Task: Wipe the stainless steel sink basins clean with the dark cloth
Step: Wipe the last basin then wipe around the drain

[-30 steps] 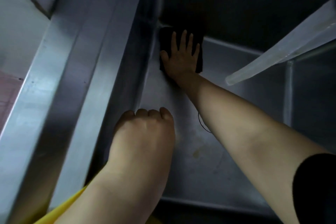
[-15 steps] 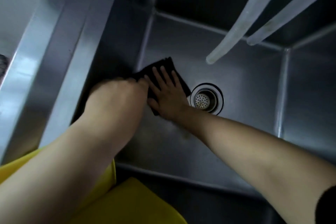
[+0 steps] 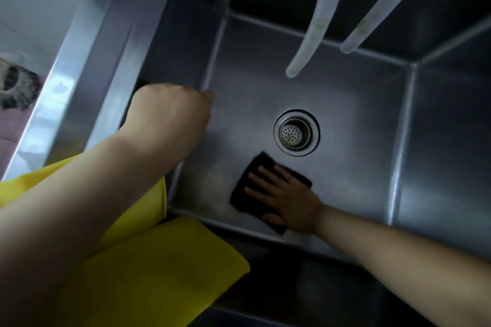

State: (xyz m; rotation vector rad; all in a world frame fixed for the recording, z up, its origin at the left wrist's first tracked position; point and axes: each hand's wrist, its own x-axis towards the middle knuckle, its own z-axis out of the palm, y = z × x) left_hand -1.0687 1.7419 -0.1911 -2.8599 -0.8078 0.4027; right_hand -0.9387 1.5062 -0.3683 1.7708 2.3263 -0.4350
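The stainless steel sink basin fills the view, with a round drain strainer in its floor. A dark cloth lies flat on the floor near the front wall, just below and left of the drain. My right hand presses on the cloth with fingers spread. My left hand rests over the basin's left wall, its fingers curled out of sight below the rim, so I cannot tell what they do.
Two translucent hoses hang down over the back of the basin. The wide steel rim runs along the left. My yellow garment covers the front edge. A dark scrubby object lies far left.
My right hand slid the cloth from the back left corner along the left wall to the front of the basin floor, below the drain. My left hand stayed on the left wall.
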